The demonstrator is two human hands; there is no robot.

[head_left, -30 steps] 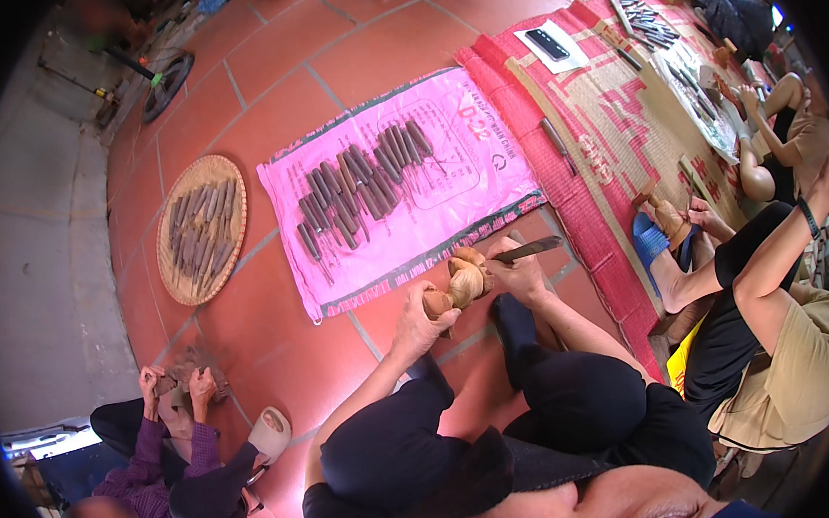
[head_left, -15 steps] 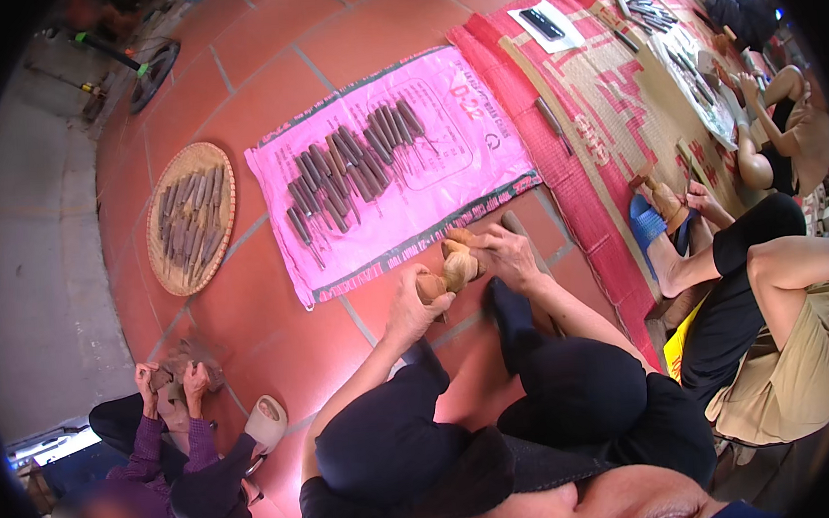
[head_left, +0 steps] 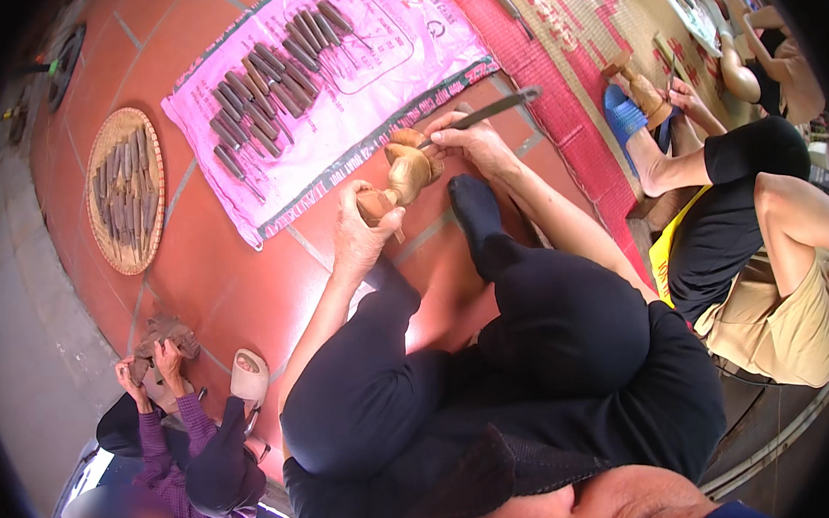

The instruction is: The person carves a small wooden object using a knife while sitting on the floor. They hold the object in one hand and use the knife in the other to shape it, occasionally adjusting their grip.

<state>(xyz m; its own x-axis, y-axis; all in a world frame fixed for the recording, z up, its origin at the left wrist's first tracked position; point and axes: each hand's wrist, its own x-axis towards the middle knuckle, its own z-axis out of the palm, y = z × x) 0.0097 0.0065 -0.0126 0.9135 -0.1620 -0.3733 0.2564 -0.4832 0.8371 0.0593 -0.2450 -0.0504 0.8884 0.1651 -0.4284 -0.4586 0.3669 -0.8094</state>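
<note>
My left hand [head_left: 359,226] is closed around one end of a light-brown wooden carving [head_left: 411,171], a rounded, waisted piece held above the tiled floor between my knees. In my right hand [head_left: 476,148] is a long dark carving tool [head_left: 500,105]. Its thin end meets the carving near my fingertips, and its wider end sticks out up and to the right. The exact shape of the tool's tip is too small to make out.
Many dark-handled tools [head_left: 266,88] lie in rows on a pink sack [head_left: 331,136] ahead. A round woven basket [head_left: 160,218] of similar tools is at left. A co-worker [head_left: 173,426] sits lower left; others sit at right by a red-and-tan mat [head_left: 567,107], one holding another wooden carving [head_left: 646,93].
The carving tool in my right hand has swung from pointing down beside the hand to pointing up and right, its thin end now at the carving. The whole view has shifted.
</note>
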